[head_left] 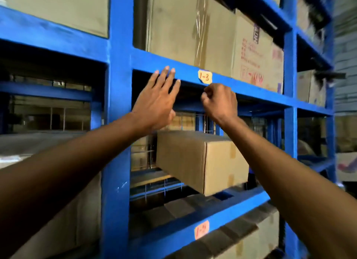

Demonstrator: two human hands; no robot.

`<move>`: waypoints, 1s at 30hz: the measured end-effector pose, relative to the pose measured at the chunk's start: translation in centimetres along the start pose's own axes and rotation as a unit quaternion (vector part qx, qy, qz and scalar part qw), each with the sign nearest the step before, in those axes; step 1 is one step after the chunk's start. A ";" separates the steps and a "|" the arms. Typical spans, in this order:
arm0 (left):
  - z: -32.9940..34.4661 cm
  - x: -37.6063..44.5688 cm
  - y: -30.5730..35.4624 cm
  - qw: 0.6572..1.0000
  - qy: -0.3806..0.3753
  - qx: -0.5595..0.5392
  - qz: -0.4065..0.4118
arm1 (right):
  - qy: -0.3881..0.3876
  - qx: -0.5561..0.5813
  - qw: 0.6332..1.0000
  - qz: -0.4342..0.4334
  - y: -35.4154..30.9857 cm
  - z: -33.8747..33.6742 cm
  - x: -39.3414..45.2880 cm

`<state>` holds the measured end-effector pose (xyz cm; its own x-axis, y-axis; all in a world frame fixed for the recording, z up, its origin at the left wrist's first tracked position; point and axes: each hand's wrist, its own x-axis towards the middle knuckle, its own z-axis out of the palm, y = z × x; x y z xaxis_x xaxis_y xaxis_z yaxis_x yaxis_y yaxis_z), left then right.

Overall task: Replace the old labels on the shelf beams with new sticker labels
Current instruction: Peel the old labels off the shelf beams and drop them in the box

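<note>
While the person stands close to the blue rack, both arms reach up to the beam (241, 84) that carries the yellow label marked 1-3 (205, 76). Their left hand (156, 102) is spread flat, fingers straight, with the fingertips resting against the beam's face to the left of the label, probably to steady the reach. Their right hand (219, 100) is curled just below the label's lower edge, thumb and forefinger drawn together as if picking at that edge to peel it; whether it has actually caught the paper I cannot tell, and I see no new sticker in it. On the next beam down, a second label (201, 229), paler and orange-toned, sits untouched. A cardboard box (201, 162) juts from the shelf between the two beams, under the forearms.
</note>
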<state>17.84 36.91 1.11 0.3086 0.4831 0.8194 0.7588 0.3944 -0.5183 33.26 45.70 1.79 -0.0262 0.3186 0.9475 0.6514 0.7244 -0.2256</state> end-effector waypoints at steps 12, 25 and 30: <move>2.6 4.2 -3.3 0.990 -0.016 0.143 -0.006 | 0.032 -0.012 0.999 0.017 3.3 4.2 8.7; 1.0 4.3 -3.1 0.988 -0.085 0.131 -0.013 | 0.104 0.158 0.981 0.035 3.4 3.3 7.5; 0.1 0.8 -2.6 0.988 -0.107 0.109 -0.018 | 0.045 0.293 0.950 0.103 2.6 1.3 4.7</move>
<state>16.07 36.32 3.14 0.1388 0.6107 0.7796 0.6183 0.5615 -0.5499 33.89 49.88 5.33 0.1374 0.4561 0.8792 0.1023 0.8764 -0.4706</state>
